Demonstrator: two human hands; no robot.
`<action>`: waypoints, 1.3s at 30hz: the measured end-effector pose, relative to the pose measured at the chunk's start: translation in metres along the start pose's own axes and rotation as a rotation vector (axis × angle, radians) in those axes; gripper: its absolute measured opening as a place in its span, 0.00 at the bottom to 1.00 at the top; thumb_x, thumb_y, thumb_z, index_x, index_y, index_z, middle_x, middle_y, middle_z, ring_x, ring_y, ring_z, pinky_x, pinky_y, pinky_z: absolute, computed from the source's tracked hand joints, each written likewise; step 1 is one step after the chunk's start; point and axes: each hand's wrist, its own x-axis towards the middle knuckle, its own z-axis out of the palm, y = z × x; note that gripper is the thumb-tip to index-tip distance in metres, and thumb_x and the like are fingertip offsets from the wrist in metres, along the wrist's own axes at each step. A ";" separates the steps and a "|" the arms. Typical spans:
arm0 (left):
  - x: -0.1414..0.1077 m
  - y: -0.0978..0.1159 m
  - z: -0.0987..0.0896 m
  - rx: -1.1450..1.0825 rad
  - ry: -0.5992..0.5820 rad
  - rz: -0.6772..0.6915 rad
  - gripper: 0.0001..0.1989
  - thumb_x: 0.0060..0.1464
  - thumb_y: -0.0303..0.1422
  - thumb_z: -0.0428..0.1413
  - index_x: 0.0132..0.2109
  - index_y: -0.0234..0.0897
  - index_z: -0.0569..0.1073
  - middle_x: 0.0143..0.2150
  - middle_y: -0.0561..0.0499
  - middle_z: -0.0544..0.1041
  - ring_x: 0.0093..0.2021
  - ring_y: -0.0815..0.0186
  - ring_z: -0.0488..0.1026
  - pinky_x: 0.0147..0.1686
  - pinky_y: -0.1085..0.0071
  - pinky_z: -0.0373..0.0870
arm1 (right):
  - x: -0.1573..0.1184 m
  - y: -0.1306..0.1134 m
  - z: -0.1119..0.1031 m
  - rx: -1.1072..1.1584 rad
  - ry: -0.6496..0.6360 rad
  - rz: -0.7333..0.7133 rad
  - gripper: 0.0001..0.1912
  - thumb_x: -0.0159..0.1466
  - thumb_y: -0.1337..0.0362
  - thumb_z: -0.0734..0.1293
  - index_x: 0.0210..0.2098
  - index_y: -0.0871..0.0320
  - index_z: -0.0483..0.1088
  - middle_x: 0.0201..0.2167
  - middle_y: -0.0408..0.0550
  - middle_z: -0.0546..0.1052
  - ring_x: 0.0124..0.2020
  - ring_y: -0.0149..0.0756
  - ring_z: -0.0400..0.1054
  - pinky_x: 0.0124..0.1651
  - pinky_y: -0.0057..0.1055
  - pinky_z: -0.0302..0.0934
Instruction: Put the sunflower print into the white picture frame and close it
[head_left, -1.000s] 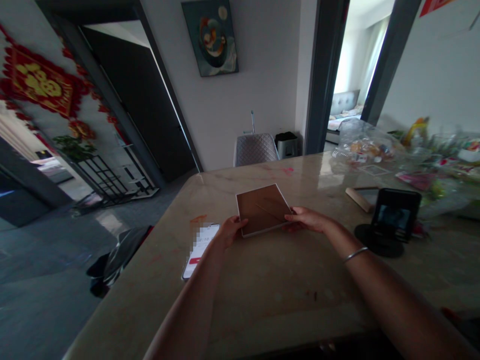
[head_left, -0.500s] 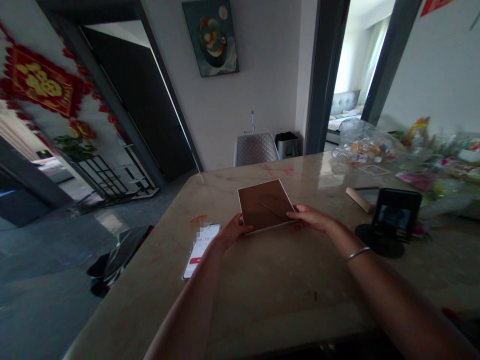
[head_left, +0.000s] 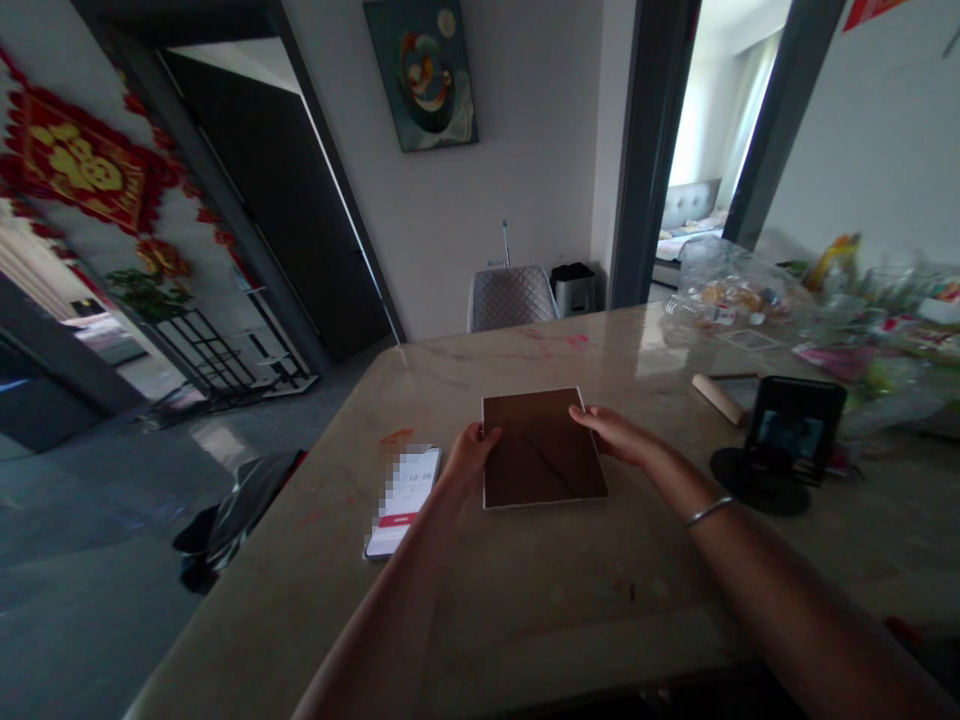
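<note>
In the head view, the board (head_left: 544,450), brown with a pale edge, lies at the centre of the clock, over the table (head_left: 525,600); whether it touches the tabletop I cannot tell. The left hand (head_left: 466,455) pinches its edge at nine o'clock, thumb on top; the right hand (head_left: 616,436) grips its edge between two and three, thumb also on top. The phone (head_left: 403,505) lies between eight and nine, beside the left forearm; the stand (head_left: 787,440) is at three, the chair (head_left: 514,300) near twelve.
</note>
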 end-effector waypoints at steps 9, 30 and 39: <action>-0.013 0.008 0.004 -0.083 -0.156 -0.178 0.16 0.41 0.40 0.59 0.33 0.32 0.70 0.31 0.47 0.75 0.30 0.66 0.71 0.28 0.73 0.65 | 0.014 0.010 -0.018 -0.186 0.196 -0.117 0.14 0.52 0.56 0.65 0.35 0.57 0.67 0.33 0.46 0.74 0.32 0.33 0.67 0.32 0.27 0.59; -0.005 0.006 0.016 0.429 -0.056 0.130 0.10 0.37 0.38 0.58 0.24 0.35 0.73 0.23 0.52 0.73 0.25 0.68 0.66 0.24 0.74 0.57 | -0.006 -0.004 0.038 -0.797 0.250 -0.292 0.15 0.50 0.49 0.65 0.22 0.55 0.70 0.23 0.46 0.74 0.27 0.35 0.67 0.30 0.29 0.55; 0.010 -0.006 0.003 0.182 0.115 0.064 0.11 0.39 0.40 0.58 0.27 0.35 0.72 0.24 0.52 0.72 0.26 0.69 0.67 0.25 0.75 0.60 | 0.008 0.003 0.016 -0.444 0.225 -0.203 0.14 0.54 0.54 0.64 0.33 0.58 0.68 0.32 0.48 0.75 0.34 0.37 0.69 0.37 0.30 0.59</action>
